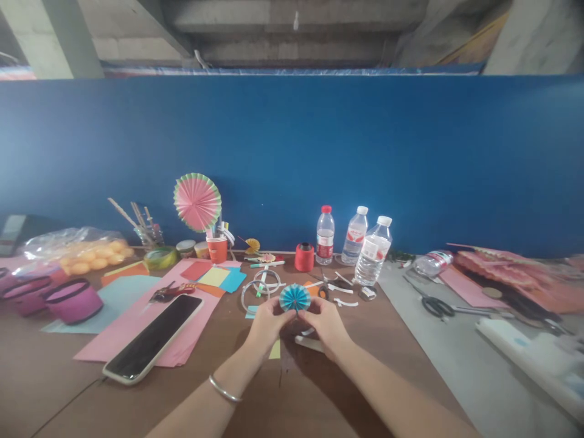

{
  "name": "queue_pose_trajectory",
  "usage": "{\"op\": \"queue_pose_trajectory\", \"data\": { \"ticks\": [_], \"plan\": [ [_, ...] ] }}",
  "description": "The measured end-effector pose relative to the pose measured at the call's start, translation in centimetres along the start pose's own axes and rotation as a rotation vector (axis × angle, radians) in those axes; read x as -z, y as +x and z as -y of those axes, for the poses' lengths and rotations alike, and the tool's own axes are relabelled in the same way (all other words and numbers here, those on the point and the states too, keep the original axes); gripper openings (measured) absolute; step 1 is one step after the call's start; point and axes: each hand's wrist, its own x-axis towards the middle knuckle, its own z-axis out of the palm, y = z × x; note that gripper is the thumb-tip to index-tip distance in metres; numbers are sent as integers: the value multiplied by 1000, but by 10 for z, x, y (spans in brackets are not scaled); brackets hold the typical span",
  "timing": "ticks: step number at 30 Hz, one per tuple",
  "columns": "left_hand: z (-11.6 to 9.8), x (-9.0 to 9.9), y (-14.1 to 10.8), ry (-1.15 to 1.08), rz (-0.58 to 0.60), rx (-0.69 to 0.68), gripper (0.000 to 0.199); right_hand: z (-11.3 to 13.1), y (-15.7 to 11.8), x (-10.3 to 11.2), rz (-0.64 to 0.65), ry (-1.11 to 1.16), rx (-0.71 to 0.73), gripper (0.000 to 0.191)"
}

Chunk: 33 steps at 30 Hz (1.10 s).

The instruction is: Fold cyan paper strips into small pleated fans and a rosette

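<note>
A small blue pleated paper fan (294, 297), spread into a round rosette, is held up over the brown table. My left hand (269, 319) pinches its lower left side between thumb and fingers. On the lower right side my right hand (325, 321) grips it the same way, and the two thumbs nearly meet below its centre. A silver bangle (223, 389) circles my left wrist. Behind the fan lie clear rings (255, 297), white paper strips (345, 302) and a roll of dark tape (323, 292). A yellow paper piece (274, 350) lies under my left hand.
A phone (155, 337) lies on pink paper (109, 340) at the left. A red thread spool (304, 257) and water bottles (325, 236) stand at the back. A large pink fan (198, 202) rises from a red cup (217, 249). Scissors (438, 306) lie on the grey table.
</note>
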Motion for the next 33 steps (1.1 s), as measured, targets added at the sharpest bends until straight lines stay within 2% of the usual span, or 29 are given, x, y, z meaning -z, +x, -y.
{"op": "queue_pose_trajectory", "data": {
  "ticks": [5,8,14,20,24,27,30,33],
  "plan": [
    [-3,-1,-1,11,-5,-30,21,1,0,3,-6,-235,175,17],
    [-4,-1,-2,-15,-2,-17,22,3,-1,4,-9,-306,233,13],
    [-4,-2,-2,-51,40,-34,21,-2,0,3,-19,-318,254,16],
    [-4,-2,-1,-17,33,-47,18,0,-3,2,-69,-352,282,16],
    [-5,-3,-2,-101,75,-28,21,4,-5,3,-102,-412,305,18],
    [-5,-4,-4,-215,71,41,26,5,-4,2,-77,-357,293,20],
    [-5,-5,-5,-321,58,130,30,6,-2,2,-14,-209,247,26],
    [-6,-6,-7,-398,59,161,30,6,-1,1,27,-79,188,31]
  ]
}}
